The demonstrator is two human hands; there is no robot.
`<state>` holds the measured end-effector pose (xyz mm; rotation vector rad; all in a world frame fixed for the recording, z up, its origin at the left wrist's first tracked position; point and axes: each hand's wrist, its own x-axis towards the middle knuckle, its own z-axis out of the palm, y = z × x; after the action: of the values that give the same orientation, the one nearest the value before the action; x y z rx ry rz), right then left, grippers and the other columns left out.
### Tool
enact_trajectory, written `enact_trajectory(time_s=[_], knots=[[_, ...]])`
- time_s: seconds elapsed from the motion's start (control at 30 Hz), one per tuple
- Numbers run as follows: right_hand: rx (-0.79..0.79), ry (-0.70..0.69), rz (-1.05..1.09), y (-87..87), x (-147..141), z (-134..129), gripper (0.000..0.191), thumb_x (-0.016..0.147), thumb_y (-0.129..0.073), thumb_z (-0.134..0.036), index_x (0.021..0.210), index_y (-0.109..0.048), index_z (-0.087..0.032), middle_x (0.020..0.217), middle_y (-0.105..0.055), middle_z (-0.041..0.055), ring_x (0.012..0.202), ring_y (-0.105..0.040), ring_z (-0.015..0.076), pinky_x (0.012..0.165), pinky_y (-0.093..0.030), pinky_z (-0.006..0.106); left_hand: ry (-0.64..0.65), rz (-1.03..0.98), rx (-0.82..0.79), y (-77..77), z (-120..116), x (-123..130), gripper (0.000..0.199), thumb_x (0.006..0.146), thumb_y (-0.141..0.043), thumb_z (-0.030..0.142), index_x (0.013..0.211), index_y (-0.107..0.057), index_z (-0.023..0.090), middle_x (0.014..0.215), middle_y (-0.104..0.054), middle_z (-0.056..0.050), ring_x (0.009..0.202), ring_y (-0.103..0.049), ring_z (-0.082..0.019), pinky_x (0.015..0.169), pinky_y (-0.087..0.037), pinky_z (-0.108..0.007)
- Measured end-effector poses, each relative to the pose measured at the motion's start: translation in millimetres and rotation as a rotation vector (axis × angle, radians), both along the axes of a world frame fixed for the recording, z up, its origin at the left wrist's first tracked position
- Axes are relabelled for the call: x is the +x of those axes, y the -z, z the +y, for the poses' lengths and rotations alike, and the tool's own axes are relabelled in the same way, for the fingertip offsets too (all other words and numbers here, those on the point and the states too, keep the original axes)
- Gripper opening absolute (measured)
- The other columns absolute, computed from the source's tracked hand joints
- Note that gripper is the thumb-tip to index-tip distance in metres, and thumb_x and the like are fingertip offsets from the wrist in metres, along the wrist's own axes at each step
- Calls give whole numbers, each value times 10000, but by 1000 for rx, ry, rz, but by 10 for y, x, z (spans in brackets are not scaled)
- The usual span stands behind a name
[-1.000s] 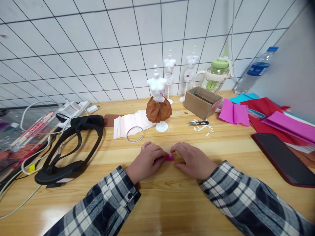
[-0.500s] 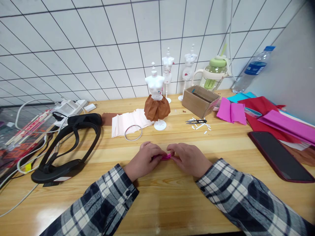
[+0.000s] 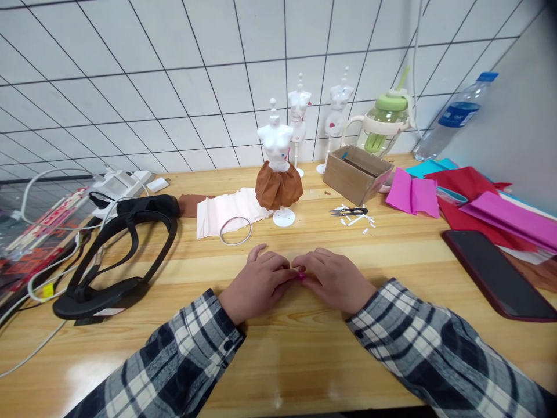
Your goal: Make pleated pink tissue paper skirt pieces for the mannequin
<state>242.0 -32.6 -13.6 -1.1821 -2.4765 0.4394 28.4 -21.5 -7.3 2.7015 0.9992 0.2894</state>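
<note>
My left hand and my right hand meet over the wooden table, fingertips pinched together on a small bunched magenta piece. Most of it is hidden by the fingers; it looks like crepe paper or cloth, but I cannot tell which. Beyond the hands stands a small white dress form wearing a gathered brown skirt. A thin metal ring lies partly over a pale pink sheet to its left.
Thread snips lie among white scraps near a cardboard box. Magenta sheets, red fabric and a phone are at right. A black headset and white cables occupy the left. A cup and bottle stand behind.
My left fingers have slid right, closer to my right fingertips, so less of the magenta piece shows. The view has shifted slightly.
</note>
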Motion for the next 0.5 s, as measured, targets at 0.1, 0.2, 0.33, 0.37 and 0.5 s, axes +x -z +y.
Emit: enact_trajectory(time_s=[0.1,0.2,0.33,0.37,0.5], knots=[[21,-7,-15,2,-7,-4,199,911,-535,-173,1106,-555,-209,970,-663,33,899,-567,195,806,-453,327,18,26,29,-6,-4,-6,256,953,-482,250,1133,-658,294,1010,-662,-25,989,-564,-189,1095,-181,-521],[66,-32,-28,27,-6,4,221,899,-549,-158,1115,-555,-209,973,-662,33,894,-560,196,804,-445,326,18,35,36,-6,-7,-10,256,947,-484,238,1114,-670,295,1000,-658,-26,984,-556,-192,1098,-189,-520],[140,-82,-80,58,-4,17,221,920,-519,-163,1133,-560,-206,985,-670,45,863,-550,197,779,-422,328,16,34,34,2,-8,-6,250,950,-479,249,1095,-679,289,975,-653,-25,960,-551,-189,1091,-219,-505],[153,-86,-90,60,-4,18,220,925,-511,-167,1135,-561,-207,981,-672,46,852,-549,196,767,-414,327,16,33,35,5,-7,-5,250,949,-482,250,1100,-677,290,978,-652,-25,963,-550,-190,1091,-222,-501],[180,-62,-108,49,-7,17,221,924,-512,-168,1132,-566,-215,915,-673,36,810,-550,190,718,-380,318,21,38,32,15,-2,-5,264,950,-480,253,1133,-662,306,1007,-654,-22,981,-551,-191,1093,-214,-505]])
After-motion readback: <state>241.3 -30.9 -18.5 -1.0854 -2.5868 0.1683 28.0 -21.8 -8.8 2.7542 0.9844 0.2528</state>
